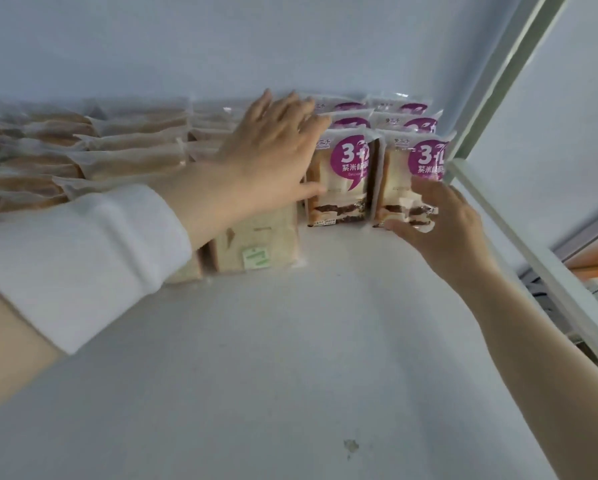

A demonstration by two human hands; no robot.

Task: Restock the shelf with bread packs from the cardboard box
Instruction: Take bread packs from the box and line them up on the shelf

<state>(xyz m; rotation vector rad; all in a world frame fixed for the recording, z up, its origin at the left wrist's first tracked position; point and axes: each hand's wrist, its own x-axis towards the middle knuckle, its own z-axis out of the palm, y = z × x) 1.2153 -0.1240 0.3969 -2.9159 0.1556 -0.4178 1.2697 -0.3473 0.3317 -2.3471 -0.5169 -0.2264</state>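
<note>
On shelf [290, 341], 1 o'clock: right hand [443, 226] pinches the lower edge of the front bread pack [411, 157]. Left hand [273, 150] spread flat, thumb against neighbouring pack [339, 174] at 12. Likely light, squashy, slick film; grip sides gently.

Left of the purple bread packs [339, 178], the left arm [193, 199] has got a soft white sleeve [82, 261] with a wide cuff ending short of the wrist. Right of them, the right arm [519, 327] is just bare.
</note>
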